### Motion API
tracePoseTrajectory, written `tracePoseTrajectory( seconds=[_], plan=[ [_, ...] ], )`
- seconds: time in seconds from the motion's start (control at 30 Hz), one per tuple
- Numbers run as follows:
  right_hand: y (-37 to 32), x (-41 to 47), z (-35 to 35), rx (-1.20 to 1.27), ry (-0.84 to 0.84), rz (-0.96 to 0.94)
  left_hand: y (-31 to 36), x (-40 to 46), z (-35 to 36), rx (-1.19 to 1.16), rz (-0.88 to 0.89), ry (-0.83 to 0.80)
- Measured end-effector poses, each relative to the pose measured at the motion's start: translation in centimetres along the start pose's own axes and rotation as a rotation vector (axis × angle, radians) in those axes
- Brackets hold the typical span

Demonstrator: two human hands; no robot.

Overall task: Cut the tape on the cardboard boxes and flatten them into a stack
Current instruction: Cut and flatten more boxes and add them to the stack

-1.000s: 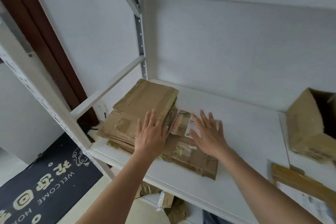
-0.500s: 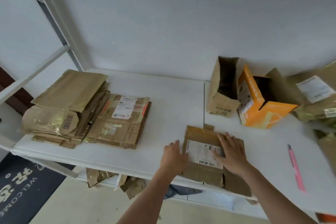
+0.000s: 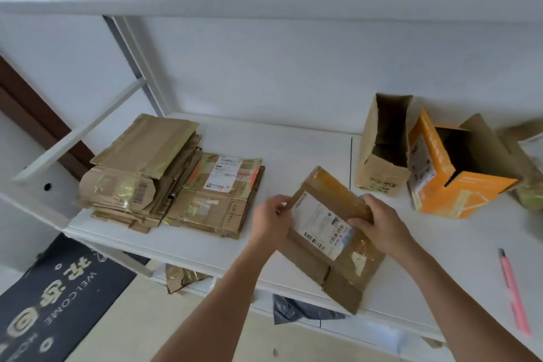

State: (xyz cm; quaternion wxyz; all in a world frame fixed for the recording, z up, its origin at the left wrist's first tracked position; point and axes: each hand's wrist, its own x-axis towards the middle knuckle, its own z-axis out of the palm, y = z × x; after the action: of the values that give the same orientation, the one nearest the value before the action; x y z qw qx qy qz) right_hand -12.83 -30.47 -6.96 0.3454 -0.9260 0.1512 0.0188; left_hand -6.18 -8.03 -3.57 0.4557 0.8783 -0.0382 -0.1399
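A flattened brown cardboard box (image 3: 338,261) with a white shipping label is held tilted above the white shelf (image 3: 299,153). My left hand (image 3: 271,222) grips its left edge and my right hand (image 3: 379,228) grips its right side near the top. At the left of the shelf lies a stack of flattened boxes (image 3: 141,179), with a second flat pile (image 3: 217,200) bearing a white label beside it. An open brown box (image 3: 382,153) and an open orange box (image 3: 452,167) stand at the back right. A pink cutter (image 3: 514,294) lies on the shelf at the right.
More cardboard (image 3: 529,191) sits at the far right edge. A white upright and diagonal brace (image 3: 85,132) frame the shelf's left end. Below lie cardboard scraps (image 3: 182,276) and a dark welcome mat (image 3: 58,297) on the floor.
Both hands left the stack at the left, moved right, took hold of the flattened labelled box at the shelf's front edge and lifted it, tilting it towards the stack.
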Motion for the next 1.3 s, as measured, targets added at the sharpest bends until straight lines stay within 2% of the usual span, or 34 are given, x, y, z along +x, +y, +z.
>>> tracePoseTrajectory(
  seconds=[0.1, 0.17, 0.27, 0.37, 0.5, 0.63, 0.73, 0.83, 0.93, 1.03, 1.13, 1.3],
  plan=[
    [-4.5, 1.4, 1.6, 0.178, 0.097, 0.004, -2.0, 1.2, -4.0, 0.176, 0.048, 0.308],
    [-7.8, 2.2, 3.7, 0.302, 0.213, 0.041, -3.5, 1.4, -6.4, 0.221, 0.088, 0.388],
    [-13.0, 3.0, 7.6, 0.498, 0.265, 0.106, -6.5, 1.4, -9.3, 0.280, 0.114, 0.352],
    [-17.1, 4.6, 11.3, 0.640, 0.232, 0.159, -9.5, 1.9, -11.3, 0.297, 0.112, 0.216],
    [-19.8, 6.6, 12.9, 0.702, 0.295, 0.251, -12.3, 2.7, -13.4, 0.161, 0.056, 0.074],
    [-20.5, 7.8, 14.3, 0.766, 0.348, 0.227, -13.7, 4.1, -14.8, 0.077, 0.138, 0.084],
    [-20.6, 8.5, 17.7, 0.609, 0.200, 0.248, -15.2, 6.0, -15.1, 0.128, 0.072, 0.151],
    [-20.2, 9.4, 21.1, 0.335, 0.045, 0.233, -16.7, 7.5, -15.0, 0.415, -0.043, 0.032],
    [-20.7, 9.5, 22.8, 0.013, 0.084, 0.147, -17.8, 8.4, -15.1, 0.585, 0.014, -0.049],
    [-20.5, 9.1, 24.3, -0.287, 0.091, 0.105, -18.8, 9.1, -15.1, 0.699, 0.108, 0.009],
    [-19.3, 8.9, 25.5, -0.377, 0.010, 0.072, -19.4, 9.6, -14.8, 0.706, 0.134, -0.063],
    [-19.0, 10.1, 24.6, -0.340, -0.198, 0.091, -18.8, 10.7, -15.4, 0.724, 0.059, -0.204]
  ],
)
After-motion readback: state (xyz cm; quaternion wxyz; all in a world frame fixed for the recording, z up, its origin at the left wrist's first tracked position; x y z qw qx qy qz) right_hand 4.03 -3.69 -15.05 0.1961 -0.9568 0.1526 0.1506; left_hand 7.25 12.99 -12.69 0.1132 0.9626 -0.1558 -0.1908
